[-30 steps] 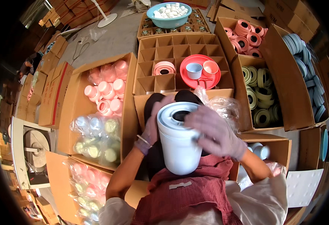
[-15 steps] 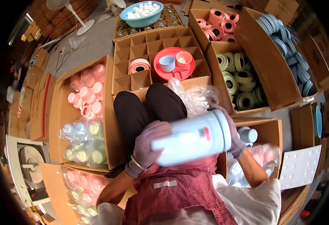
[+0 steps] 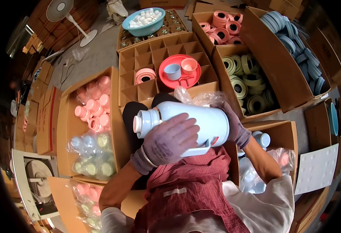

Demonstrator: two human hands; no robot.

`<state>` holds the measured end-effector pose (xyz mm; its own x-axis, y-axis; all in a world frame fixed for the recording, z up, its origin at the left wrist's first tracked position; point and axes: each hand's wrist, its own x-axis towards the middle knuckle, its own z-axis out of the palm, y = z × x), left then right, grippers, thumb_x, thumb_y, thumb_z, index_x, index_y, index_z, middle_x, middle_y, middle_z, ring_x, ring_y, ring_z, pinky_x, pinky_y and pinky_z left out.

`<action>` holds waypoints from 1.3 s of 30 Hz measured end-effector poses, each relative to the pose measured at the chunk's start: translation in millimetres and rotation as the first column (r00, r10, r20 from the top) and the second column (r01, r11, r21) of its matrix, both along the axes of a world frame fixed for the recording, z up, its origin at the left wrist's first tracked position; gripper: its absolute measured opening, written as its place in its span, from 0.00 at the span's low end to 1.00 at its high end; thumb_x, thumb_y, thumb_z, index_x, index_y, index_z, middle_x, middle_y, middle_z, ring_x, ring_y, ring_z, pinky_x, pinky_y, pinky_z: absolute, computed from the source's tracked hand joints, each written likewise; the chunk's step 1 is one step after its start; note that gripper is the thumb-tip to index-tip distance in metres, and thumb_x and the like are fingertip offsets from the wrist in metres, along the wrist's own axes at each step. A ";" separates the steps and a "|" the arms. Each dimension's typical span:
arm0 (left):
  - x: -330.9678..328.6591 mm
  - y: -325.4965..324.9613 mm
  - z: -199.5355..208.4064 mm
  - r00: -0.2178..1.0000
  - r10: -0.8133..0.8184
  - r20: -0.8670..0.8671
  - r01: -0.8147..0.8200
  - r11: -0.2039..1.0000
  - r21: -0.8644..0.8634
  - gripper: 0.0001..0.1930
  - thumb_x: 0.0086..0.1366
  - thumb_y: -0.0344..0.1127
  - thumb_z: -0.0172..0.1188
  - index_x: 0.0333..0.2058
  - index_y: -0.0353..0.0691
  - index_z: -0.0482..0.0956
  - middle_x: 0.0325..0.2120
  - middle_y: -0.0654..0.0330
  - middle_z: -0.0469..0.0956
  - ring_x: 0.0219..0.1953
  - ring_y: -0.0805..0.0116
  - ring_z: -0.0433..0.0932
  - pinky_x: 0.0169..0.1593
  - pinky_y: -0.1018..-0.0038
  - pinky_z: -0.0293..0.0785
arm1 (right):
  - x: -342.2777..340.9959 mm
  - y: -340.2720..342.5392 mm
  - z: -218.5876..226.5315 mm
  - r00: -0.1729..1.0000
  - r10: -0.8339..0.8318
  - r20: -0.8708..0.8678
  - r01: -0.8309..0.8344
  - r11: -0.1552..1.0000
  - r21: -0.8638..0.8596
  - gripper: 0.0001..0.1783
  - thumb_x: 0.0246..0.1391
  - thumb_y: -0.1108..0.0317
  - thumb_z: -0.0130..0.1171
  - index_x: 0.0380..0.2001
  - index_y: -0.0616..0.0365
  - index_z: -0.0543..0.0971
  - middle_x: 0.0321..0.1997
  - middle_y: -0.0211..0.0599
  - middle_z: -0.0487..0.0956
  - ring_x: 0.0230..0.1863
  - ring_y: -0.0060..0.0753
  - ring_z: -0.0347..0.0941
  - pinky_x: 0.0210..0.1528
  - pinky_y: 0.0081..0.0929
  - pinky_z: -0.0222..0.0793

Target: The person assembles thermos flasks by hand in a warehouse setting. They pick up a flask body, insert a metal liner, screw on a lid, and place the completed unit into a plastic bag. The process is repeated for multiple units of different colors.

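Observation:
A light blue vacuum flask (image 3: 211,118) lies sideways above my lap, its neck toward the left and its base toward the right. A pale stopper (image 3: 137,124) shows at the mouth. The handle (image 3: 197,151) is on the side nearest my body, beside a small red-and-white label. My gloved right hand (image 3: 235,126) grips the base end. Across the neck end of the body, my gloved left hand (image 3: 169,141) lies with fingers stretched out flat, back of the hand upward. Its palm side is hidden.
Ahead stands a divided carton (image 3: 147,60) holding a red tray (image 3: 170,82) with two cups. Cartons of pink, green and blue rings (image 3: 309,61) stand right. Pink cups (image 3: 93,105) fill a left carton (image 3: 114,155). Farther off are a blue basin (image 3: 147,28) and a fan (image 3: 60,9).
The flask has turned over and swung round, so its neck, stopper and handle now show. My left hand has moved from the flask's left end onto its body, with fingers straightened.

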<state>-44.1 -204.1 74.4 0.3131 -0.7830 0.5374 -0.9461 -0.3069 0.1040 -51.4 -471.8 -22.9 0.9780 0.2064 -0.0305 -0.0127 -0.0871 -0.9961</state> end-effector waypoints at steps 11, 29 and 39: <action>9.6 6.0 -0.4 0.991 0.025 -0.132 -0.027 1.000 -0.016 0.11 0.52 0.33 0.62 0.36 0.38 0.80 0.39 0.57 0.81 0.47 0.55 0.79 0.58 0.60 0.71 | 20.6 -0.6 -20.8 0.736 0.231 -0.637 0.348 0.677 0.648 0.36 0.62 0.36 0.41 0.56 0.57 0.73 0.51 0.45 0.80 0.50 0.42 0.78 0.57 0.40 0.71; 7.1 51.1 -33.1 0.748 0.292 -0.597 -0.329 0.943 0.049 0.13 0.54 0.34 0.63 0.37 0.35 0.82 0.32 0.55 0.82 0.33 0.58 0.82 0.40 0.71 0.79 | 4.2 9.7 45.0 0.824 0.182 0.536 -0.091 0.977 -0.191 0.34 0.61 0.48 0.46 0.63 0.61 0.62 0.69 0.51 0.58 0.73 0.43 0.50 0.71 0.33 0.45; 22.0 56.8 -31.2 0.796 0.291 -0.531 -0.286 0.954 0.094 0.14 0.54 0.33 0.62 0.39 0.36 0.81 0.30 0.55 0.81 0.31 0.61 0.83 0.37 0.69 0.79 | 5.4 20.2 14.6 0.984 -0.155 0.091 0.146 0.984 0.098 0.42 0.54 0.38 0.51 0.61 0.61 0.67 0.64 0.51 0.66 0.68 0.49 0.58 0.68 0.38 0.54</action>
